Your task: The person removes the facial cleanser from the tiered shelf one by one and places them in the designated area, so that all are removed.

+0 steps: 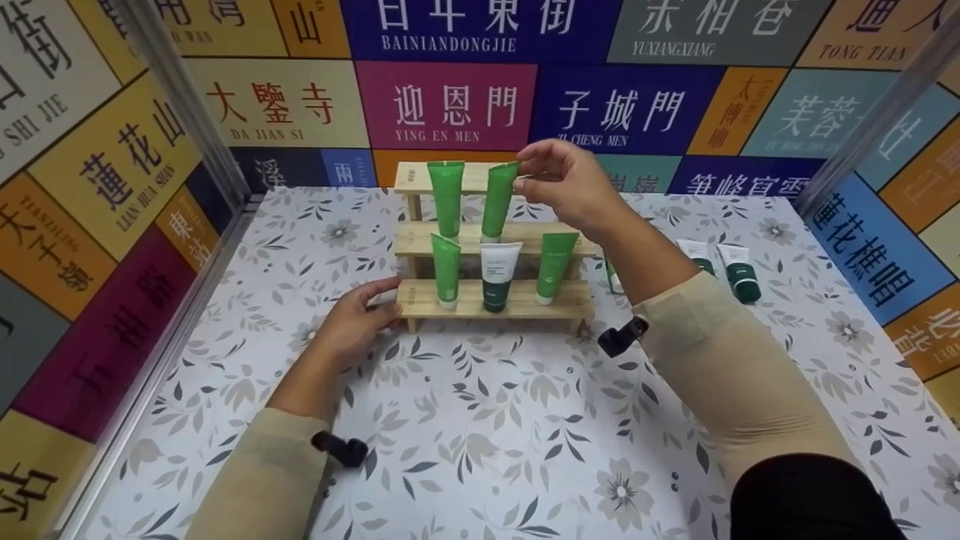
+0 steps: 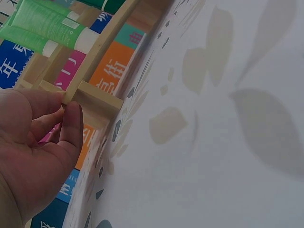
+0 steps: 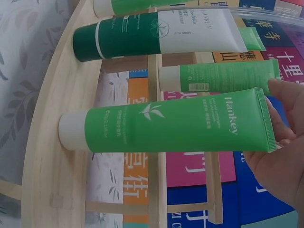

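Note:
A three-tier wooden display rack [image 1: 510, 238] stands on the table. My left hand [image 1: 358, 322] pinches the left end of its lowest shelf between thumb and fingers, as the left wrist view shows close up. At the middle tier, my right hand [image 1: 566, 184] pinches the upper edge of a green squeeze tube [image 1: 498, 202], which stands cap down and tilts slightly. Another green tube [image 1: 447, 196] is to its left. Along the lowest tier stand a green tube [image 1: 446, 270], a white and dark green tube [image 1: 498, 277] and a light green tube [image 3: 171, 121] at the right end.
Right of the rack, partly behind my right forearm, two white and dark green tubes [image 1: 741, 274] and a green tube [image 1: 613, 276] lie on the flower-patterned tablecloth [image 1: 480, 420]. Panels with large characters [image 1: 450, 105] wall in the back and both sides.

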`<state>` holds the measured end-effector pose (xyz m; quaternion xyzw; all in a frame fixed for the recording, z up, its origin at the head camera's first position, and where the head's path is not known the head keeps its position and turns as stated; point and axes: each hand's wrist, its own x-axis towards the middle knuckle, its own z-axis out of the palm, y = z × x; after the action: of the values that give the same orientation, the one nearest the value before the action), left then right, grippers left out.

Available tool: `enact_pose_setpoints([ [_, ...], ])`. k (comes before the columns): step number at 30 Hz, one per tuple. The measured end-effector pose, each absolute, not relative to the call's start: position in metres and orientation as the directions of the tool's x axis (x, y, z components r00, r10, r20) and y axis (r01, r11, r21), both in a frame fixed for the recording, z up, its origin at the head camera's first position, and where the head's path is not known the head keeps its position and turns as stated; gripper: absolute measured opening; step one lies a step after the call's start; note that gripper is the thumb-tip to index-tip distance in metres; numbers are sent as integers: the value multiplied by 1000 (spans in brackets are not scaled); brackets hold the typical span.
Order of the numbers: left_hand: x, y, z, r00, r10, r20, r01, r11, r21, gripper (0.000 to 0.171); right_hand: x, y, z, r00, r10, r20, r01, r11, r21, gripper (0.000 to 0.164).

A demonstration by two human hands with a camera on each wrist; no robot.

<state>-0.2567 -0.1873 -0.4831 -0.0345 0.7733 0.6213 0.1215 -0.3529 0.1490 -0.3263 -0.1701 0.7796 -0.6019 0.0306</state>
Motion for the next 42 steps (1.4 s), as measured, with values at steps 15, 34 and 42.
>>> enact_pose_setpoints([
  [15,-256,-184,-484,-975,100,-201,-183,161,970,54,-353,171,-344,-965,-141,222,-226,11,-974,21],
  [34,-255,-184,-481,-969,83,-233,-211,211,954,54,-335,218,-356,-951,43,305,-308,-161,-938,27],
  [42,-255,-185,-481,-972,79,-223,-200,232,952,52,-322,246,-365,-954,117,276,-297,-263,-918,28],
])
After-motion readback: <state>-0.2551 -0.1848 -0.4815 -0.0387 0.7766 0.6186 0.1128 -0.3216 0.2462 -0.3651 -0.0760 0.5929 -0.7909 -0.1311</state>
